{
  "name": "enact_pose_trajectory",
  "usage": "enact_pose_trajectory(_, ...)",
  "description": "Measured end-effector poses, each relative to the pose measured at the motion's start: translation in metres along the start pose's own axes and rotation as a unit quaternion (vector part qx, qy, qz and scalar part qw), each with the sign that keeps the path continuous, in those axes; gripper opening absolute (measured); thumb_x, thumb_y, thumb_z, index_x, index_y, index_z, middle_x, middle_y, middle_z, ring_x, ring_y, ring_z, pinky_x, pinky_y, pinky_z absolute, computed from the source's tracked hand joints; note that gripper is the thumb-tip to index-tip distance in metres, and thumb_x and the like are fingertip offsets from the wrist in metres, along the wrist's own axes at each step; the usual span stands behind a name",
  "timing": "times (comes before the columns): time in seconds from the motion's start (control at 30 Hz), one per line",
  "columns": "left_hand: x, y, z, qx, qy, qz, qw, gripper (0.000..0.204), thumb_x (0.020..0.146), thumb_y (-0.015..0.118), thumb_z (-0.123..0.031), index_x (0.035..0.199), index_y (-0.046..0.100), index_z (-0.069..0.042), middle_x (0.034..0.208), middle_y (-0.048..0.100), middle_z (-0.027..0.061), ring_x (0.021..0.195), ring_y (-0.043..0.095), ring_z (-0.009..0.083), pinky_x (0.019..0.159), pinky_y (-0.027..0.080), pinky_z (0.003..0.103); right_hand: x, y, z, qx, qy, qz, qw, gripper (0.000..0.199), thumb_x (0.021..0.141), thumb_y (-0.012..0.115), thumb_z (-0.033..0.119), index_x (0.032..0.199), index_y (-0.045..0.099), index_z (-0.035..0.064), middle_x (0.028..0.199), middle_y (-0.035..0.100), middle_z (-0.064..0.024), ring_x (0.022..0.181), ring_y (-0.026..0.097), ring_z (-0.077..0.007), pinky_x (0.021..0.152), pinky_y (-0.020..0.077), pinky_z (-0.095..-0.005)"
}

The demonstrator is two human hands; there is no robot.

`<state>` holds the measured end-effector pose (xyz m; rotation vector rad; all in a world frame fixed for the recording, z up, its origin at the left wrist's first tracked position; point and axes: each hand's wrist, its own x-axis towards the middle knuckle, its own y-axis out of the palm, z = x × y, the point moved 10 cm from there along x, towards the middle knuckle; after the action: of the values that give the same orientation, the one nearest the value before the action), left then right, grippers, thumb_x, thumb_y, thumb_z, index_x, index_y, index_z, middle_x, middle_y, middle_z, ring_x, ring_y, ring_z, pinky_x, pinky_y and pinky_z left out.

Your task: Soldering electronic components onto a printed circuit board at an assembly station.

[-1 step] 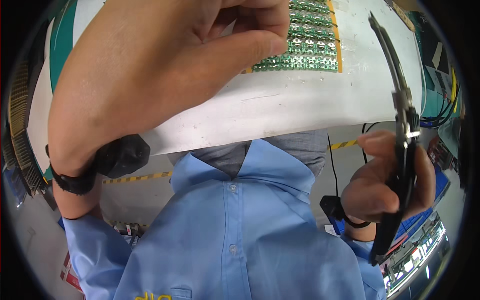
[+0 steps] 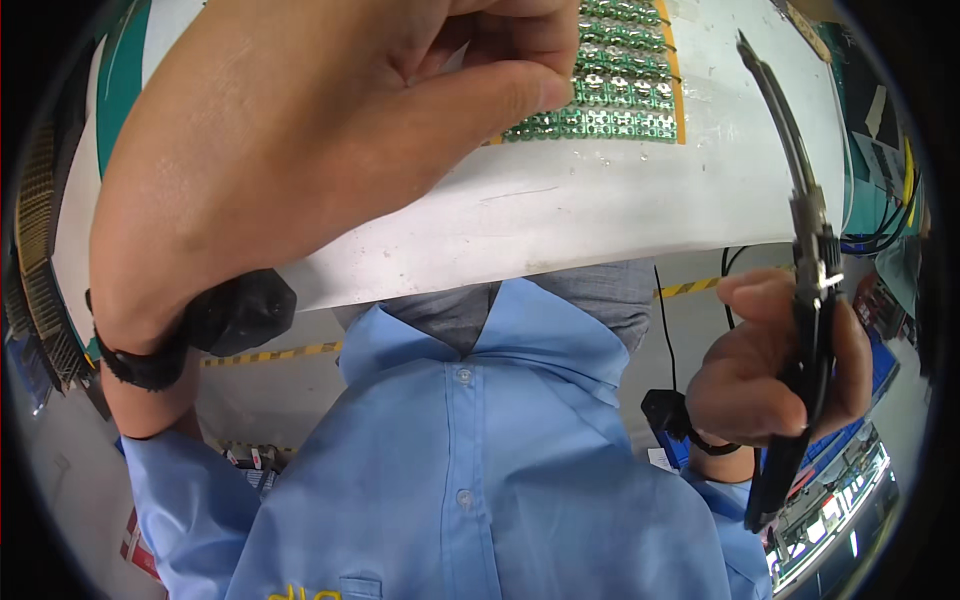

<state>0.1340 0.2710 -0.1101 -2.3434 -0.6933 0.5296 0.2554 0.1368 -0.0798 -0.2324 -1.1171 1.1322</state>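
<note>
Nothing moved, right hand (image 2: pixel 775 380) holds pliers (image 2: pixel 805 250) — upright, tip up

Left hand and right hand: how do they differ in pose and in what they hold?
The left hand is raised close to the camera, fingers pinched near the green circuit board panel; whether it grips anything cannot be told. The right hand sits lower and farther out, fist closed round the black handles of long-nose pliers, tip pointing up. The left looks much larger, being nearer the lens. Both wear black wrist straps and blue sleeves.
</note>
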Motion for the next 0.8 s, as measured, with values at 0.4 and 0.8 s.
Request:
enact_pose_trajectory(0.4, 0.013, 0.010, -0.004, 0.029, 0.068, 0.056, 0.996, 0.011, 0.074, 0.066, -0.001, 0.084, 0.061, 0.002, 0.074, 0.054, 0.0045, 0.065, 0.047, 0.0104, 0.057, 0.035, 0.023, 0.006, 0.019, 0.008, 0.277, -0.055, 0.178, 0.943, 0.058, 0.089, 0.044, 0.050, 0.115, 0.039, -0.0017, 0.073, 0.059, -0.0211, 0.064, 0.059, -0.0270, 0.054, 0.0463, -0.0349)
enact_pose_trajectory(0.8, 0.008, 0.006, 0.001, 0.036, 0.101, 0.046, 0.993, 0.012, 0.073, 0.066, -0.001, 0.084, 0.062, 0.002, 0.074, 0.054, 0.0047, 0.064, 0.048, 0.0108, 0.057, 0.035, 0.024, 0.016, 0.034, 0.009, 0.236, -0.052, 0.205, 0.948, 0.055, 0.085, 0.050, 0.055, 0.103, 0.051, 0.0021, 0.075, 0.058, -0.0205, 0.065, 0.058, -0.0266, 0.056, 0.0463, -0.0354)
